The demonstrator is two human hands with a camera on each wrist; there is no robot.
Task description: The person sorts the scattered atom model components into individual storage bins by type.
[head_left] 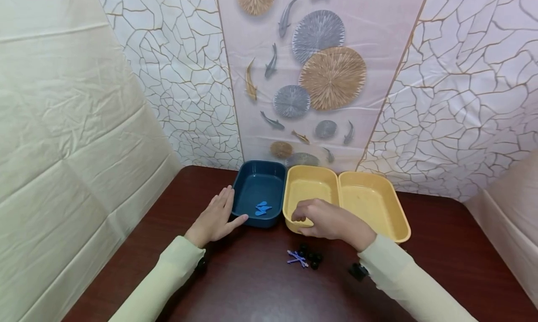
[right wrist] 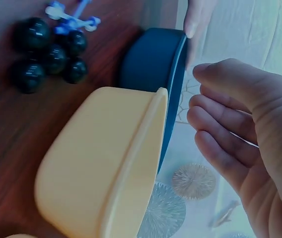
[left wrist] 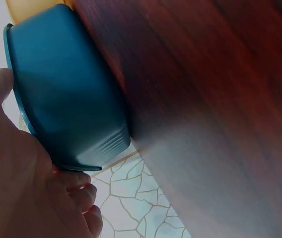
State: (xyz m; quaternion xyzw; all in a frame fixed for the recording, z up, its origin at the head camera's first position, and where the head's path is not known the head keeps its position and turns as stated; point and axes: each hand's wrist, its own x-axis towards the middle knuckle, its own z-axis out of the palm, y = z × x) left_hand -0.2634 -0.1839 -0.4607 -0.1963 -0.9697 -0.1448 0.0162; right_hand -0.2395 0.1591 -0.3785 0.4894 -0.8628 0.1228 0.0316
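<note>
Right wrist: fingers [right wrist: 223, 113] above yellow rim [right wrist: 135, 152]

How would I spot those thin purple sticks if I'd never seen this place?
On the dark reddish-brown table, find the left yellow tray, right beside the dark blue tray. In front of that yellow tray, on the person's side, lies a small crossed heap: the sticks. They're slim, straight and purple-blue, unlike the round, shiny black balls next to them.
</note>
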